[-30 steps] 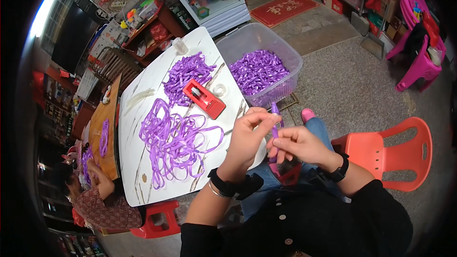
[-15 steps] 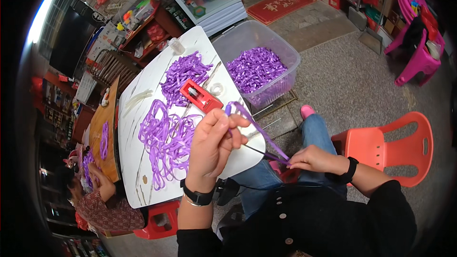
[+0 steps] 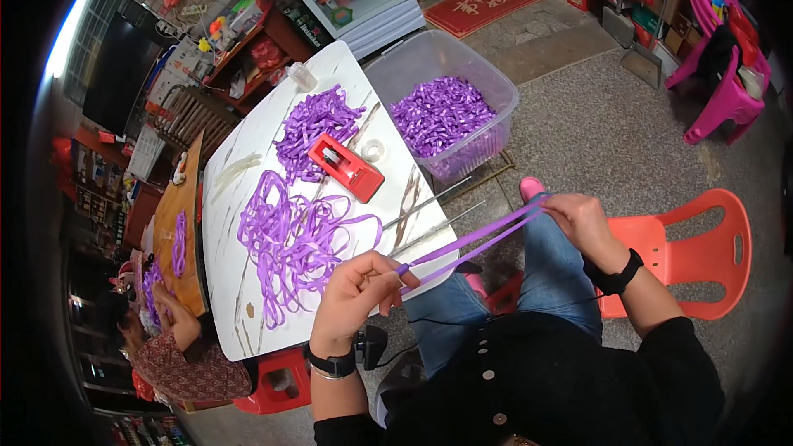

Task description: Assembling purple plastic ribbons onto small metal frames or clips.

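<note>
Ribbon [image 3: 475, 239]: glossy purple satin-like strip. Table [image 3: 248, 314]: smooth white marbled top, slight sheen. Bin [image 3: 487, 83]: clear plastic. Dispenser [image 3: 345, 167]: red glossy plastic. Chair [image 3: 702, 256]: orange moulded plastic. Floor [image 3: 595, 132]: rough speckled, possibly terrazzo.

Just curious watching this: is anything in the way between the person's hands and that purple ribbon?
No. Both hands already grip it: the left hand pinches one end and the right hand the other, with the purple ribbon stretched taut between them, above the table edge.
</note>
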Motion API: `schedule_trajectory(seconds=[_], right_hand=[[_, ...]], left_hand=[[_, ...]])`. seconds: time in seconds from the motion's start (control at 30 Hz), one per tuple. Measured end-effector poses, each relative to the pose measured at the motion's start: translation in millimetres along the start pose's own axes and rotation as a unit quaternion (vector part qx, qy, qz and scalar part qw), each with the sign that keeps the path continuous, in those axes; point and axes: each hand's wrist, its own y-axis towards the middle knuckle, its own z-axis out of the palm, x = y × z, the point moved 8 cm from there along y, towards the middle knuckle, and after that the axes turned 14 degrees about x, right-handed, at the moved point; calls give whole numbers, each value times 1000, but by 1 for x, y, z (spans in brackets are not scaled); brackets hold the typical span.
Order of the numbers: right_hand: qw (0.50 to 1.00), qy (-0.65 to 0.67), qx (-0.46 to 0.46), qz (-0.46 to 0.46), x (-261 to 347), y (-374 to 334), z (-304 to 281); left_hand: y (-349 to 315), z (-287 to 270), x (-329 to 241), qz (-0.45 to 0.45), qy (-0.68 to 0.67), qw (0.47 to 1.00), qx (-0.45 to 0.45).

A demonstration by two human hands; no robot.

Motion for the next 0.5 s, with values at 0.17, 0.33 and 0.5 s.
schedule_trajectory(seconds=[0.17,0.33,0.5], right_hand=[[987,90,120,52,-14,-5,11],[950,271,157,-1,45,21,3],[922,280,210,-167,93,40,13]], left_hand=[[18,17,3,-11,54,998,41],[42,38,13,-73,106,982,140],[61,45,20,-73,92,978,173]])
